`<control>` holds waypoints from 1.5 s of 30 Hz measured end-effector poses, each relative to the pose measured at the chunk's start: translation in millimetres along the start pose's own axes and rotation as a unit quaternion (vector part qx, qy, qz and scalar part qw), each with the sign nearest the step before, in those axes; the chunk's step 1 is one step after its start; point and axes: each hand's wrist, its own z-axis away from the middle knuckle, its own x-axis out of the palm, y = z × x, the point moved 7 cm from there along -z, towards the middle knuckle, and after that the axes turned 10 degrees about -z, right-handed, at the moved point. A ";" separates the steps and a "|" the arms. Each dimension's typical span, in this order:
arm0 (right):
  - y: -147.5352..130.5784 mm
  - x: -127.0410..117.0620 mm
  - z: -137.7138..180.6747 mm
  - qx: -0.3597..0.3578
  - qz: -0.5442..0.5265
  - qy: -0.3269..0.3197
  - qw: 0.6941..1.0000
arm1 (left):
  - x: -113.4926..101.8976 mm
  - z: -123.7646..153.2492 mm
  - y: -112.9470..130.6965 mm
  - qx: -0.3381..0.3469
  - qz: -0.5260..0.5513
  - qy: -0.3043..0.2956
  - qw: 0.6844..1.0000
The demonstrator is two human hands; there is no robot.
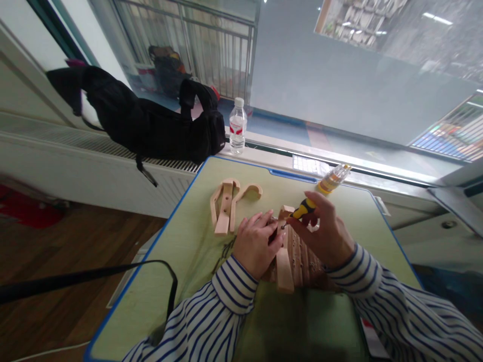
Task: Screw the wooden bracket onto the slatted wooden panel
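My right hand is closed round a yellow and black screwdriver, its tip slanting down to the left toward a small dark screw. That screw stands at a pale wooden hook, which lies on a brown board with rows of small holes. My left hand presses the hook from the left, fingers bent against it; the fingertips are partly hidden. Several more wooden hooks lie on the table at the upper left. Several long dark screws lie left of my left hand.
The pale green table has a blue edge. A clear container with a yellow lid lies at its far right. Along the window sill are a water bottle and a black bag. A black strap crosses the lower left.
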 end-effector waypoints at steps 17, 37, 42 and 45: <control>8.7 2.9 5.2 0.054 -0.110 -0.051 0.991 | 1.4 1.3 0.1 0.000 0.010 -0.011 1.000; 0.3 -2.6 0.1 0.004 -0.001 -0.024 1.000 | 1.7 0.9 0.7 -0.001 0.003 -0.008 1.000; -1.4 -0.7 -2.3 0.007 -0.004 -0.031 1.000 | 0.7 1.0 1.5 0.002 0.009 -0.004 1.000; -0.2 -2.1 -1.8 0.013 -0.011 -0.027 0.999 | 0.1 1.1 2.2 0.004 0.012 -0.002 1.000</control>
